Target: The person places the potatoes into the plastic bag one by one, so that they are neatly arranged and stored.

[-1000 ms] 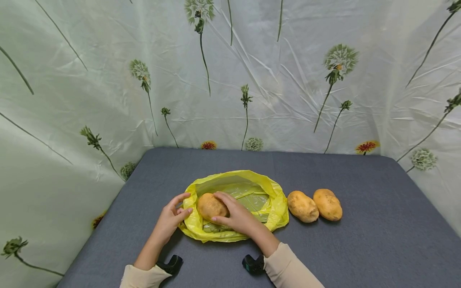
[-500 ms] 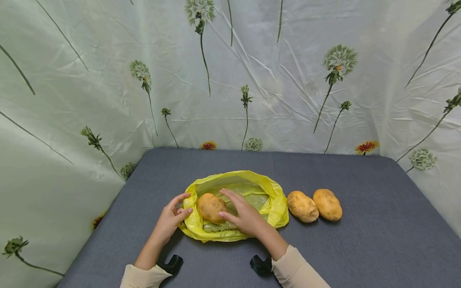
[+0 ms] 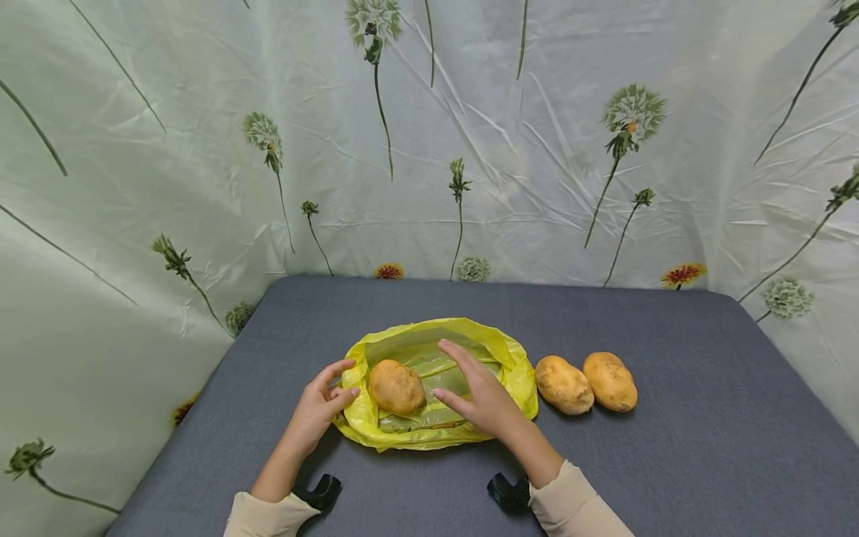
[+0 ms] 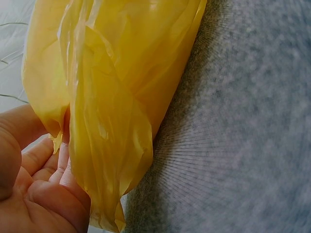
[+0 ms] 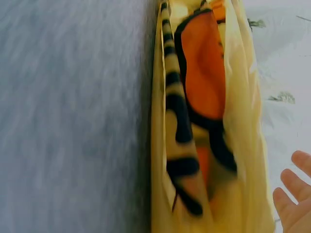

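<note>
A yellow plastic bag point(image 3: 520, 377) lies on its base with its mouth spread wide, and one potato point(image 3: 397, 387) rests inside at its left end. My left hand point(image 3: 318, 403) grips the bag's left rim, thumb and index finger over the edge. In the left wrist view, folds of the bag point(image 4: 112, 97) hang between the thumb and the other fingers. Over the right half of the mouth is my right hand point(image 3: 486, 399), fingers spread and holding nothing, apart from the potato. The right wrist view shows its fingertips point(image 5: 294, 187) beside the blurred bag point(image 5: 248, 121).
Two more potatoes, a nearer one point(image 3: 564, 385) and a farther one point(image 3: 610, 381), lie side by side just right of the bag. All stand on a grey cloth-covered table point(image 3: 684, 462). A flower-printed sheet point(image 3: 429, 149) hangs behind and at the sides.
The right hand has let go of the potato in the bag and moved to the right, its fingers spreading. The left hand and the bag have stayed in place.
</note>
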{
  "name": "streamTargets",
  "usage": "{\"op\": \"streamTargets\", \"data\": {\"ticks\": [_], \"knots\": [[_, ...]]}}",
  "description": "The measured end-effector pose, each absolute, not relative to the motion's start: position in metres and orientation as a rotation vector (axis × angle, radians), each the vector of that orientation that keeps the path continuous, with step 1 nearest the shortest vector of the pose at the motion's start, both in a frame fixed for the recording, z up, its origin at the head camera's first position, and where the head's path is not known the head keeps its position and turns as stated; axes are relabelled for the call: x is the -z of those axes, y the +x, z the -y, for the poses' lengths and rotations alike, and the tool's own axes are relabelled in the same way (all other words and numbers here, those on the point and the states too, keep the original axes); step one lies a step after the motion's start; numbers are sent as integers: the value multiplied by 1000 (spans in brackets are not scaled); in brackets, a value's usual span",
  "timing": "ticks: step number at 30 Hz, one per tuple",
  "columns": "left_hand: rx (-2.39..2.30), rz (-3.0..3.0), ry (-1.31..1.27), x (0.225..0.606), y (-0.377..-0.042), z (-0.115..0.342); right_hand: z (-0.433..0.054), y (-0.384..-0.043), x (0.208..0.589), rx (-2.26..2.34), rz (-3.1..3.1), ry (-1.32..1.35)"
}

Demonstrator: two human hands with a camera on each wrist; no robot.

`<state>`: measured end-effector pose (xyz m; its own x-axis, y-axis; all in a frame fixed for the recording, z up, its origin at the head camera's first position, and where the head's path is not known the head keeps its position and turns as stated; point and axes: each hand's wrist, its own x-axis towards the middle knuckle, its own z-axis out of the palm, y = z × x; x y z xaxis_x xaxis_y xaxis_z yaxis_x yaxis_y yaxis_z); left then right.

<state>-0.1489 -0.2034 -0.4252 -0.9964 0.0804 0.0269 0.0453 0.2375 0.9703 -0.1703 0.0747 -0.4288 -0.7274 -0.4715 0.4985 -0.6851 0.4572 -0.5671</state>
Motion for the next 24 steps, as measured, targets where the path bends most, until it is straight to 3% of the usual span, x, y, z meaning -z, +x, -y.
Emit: {"op": "streamTargets", "data": {"ticks": [24], "knots": [[-1927, -2435, 126, 425, -149, 204, -139, -165, 423, -1096, 2388, 800]]}}
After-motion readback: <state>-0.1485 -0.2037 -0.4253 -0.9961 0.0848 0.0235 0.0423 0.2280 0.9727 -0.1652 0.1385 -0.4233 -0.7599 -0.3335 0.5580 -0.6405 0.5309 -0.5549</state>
